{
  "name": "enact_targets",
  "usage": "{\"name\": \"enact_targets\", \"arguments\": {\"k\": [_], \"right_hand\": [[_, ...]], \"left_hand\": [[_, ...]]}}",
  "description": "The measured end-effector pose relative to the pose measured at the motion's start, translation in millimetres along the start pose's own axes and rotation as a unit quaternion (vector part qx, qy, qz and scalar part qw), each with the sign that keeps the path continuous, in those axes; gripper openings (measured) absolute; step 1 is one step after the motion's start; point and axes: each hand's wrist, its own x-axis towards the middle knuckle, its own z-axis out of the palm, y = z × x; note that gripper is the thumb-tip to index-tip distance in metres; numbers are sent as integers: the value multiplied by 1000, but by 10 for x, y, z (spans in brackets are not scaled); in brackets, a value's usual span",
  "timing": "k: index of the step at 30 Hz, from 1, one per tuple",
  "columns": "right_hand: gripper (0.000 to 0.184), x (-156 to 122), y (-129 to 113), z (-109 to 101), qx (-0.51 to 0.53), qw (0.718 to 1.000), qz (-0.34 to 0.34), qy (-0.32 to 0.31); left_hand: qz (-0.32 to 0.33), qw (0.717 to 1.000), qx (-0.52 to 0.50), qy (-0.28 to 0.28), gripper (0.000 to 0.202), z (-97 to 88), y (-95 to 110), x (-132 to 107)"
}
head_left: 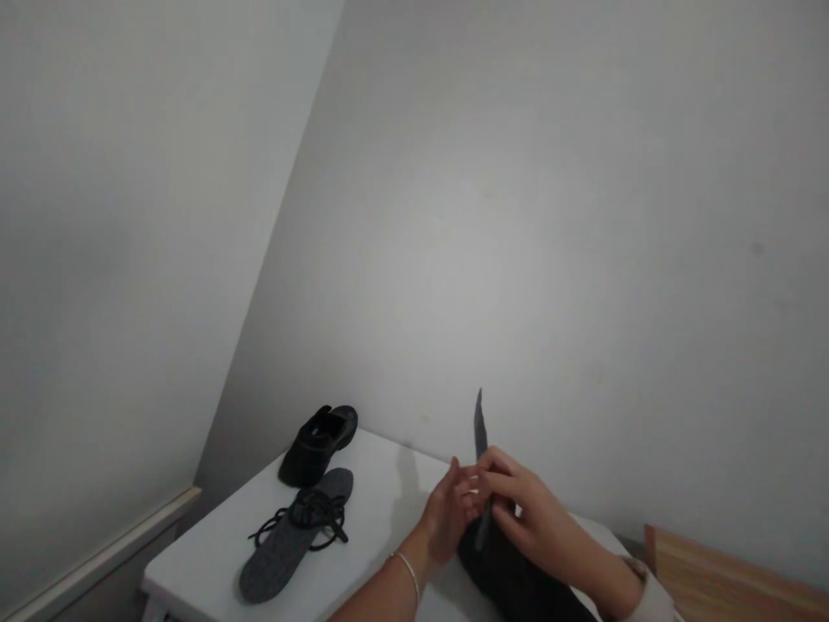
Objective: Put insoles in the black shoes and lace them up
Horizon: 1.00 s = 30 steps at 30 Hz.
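Observation:
Both my hands meet over the middle of a white table (376, 518). My right hand (531, 514) is closed on a thin grey insole (480, 432) that stands on edge and points upward. My left hand (450, 518), with a thin bracelet on its wrist, has its fingers bent against the insole's lower part. Below the hands lies a black shoe (511, 579), partly hidden by them. Another black shoe (319, 445) sits at the table's far left corner. In front of it lies a second grey insole (291, 540) with a bundle of black laces (311, 518) on top.
The table stands in a corner between two plain grey-white walls. A pale skirting strip (104, 553) runs along the left wall low down. A wooden surface (725, 579) shows at the lower right, beyond the table's edge.

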Motion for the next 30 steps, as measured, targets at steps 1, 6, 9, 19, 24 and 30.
{"name": "enact_targets", "arguments": {"k": [1,6,9,19,24,30], "right_hand": [[30,-94,32,-92,-20,1000,0,-8],[22,-501,303,-16,-174,976,-46,-121],[27,-597,523,223,-267,941,-153,-144],[52,-364,-8,242,-173,972,147,-58],[67,-333,13,351,-155,954,253,-39],[16,-381,154,59,-122,950,286,28]], "left_hand": [[0,999,-34,-12,67,7,33,4],[-16,985,-144,-93,62,-23,66,14],[-7,986,-134,-102,64,-53,59,-16],[-14,994,-86,-66,54,-100,81,-78],[-10,997,-80,-17,44,-113,92,-101],[45,996,40,-65,73,-77,58,-67]]}}
